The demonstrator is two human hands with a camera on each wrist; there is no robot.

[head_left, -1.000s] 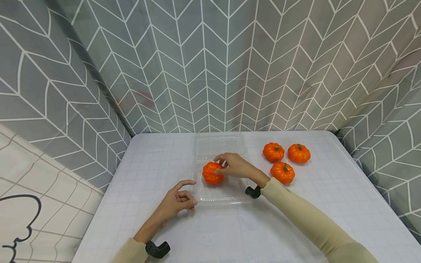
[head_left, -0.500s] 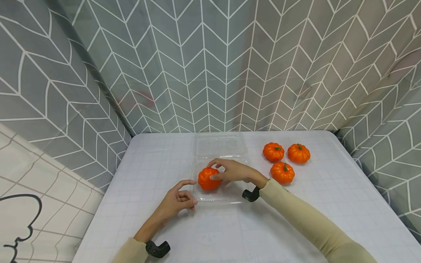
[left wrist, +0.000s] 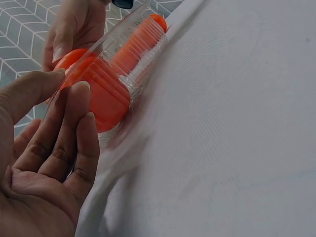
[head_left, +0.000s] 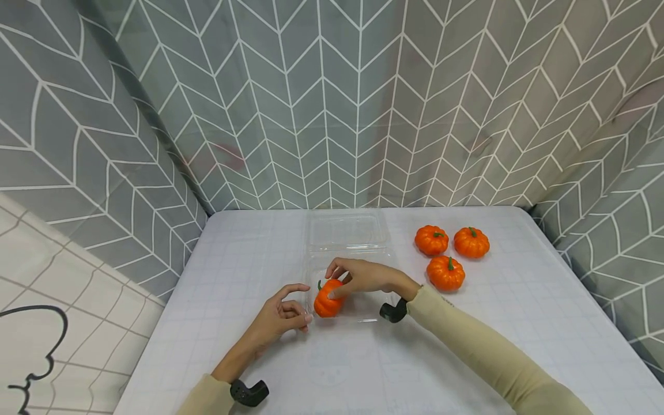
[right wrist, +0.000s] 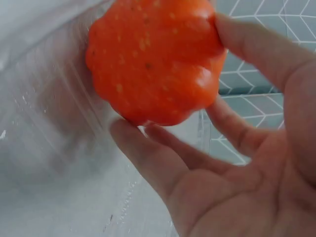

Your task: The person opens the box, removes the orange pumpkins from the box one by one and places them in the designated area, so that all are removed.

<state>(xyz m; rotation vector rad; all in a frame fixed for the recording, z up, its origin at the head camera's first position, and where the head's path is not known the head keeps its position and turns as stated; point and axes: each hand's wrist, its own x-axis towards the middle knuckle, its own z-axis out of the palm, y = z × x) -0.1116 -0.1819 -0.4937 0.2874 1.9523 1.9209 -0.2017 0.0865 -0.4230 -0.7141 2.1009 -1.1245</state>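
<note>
In the head view my right hand (head_left: 360, 276) grips a small orange toy pumpkin (head_left: 327, 301) with a green stem. It is tilted, stem toward the back left, inside the clear plastic container (head_left: 353, 314), near its front left corner. In the right wrist view, the thumb and fingers lie around the pumpkin (right wrist: 153, 59); its ribbed underside shows close to the clear wall. My left hand (head_left: 280, 314) is at the container's left front edge. The left wrist view shows its thumb and fingertips at the clear rim (left wrist: 111, 37), seemingly pinching it.
Three more orange pumpkins stand on the right of the table: one at the back (head_left: 431, 240), one farther right (head_left: 471, 242), one nearer (head_left: 445, 273). The container's lid (head_left: 347, 229) lies flipped back behind it. Patterned curtains (head_left: 337, 104) surround the white table (head_left: 249, 242).
My right hand has moved the pumpkin toward the container's front left and turned it, so its stem now shows at the upper left. My left hand has stayed in place.
</note>
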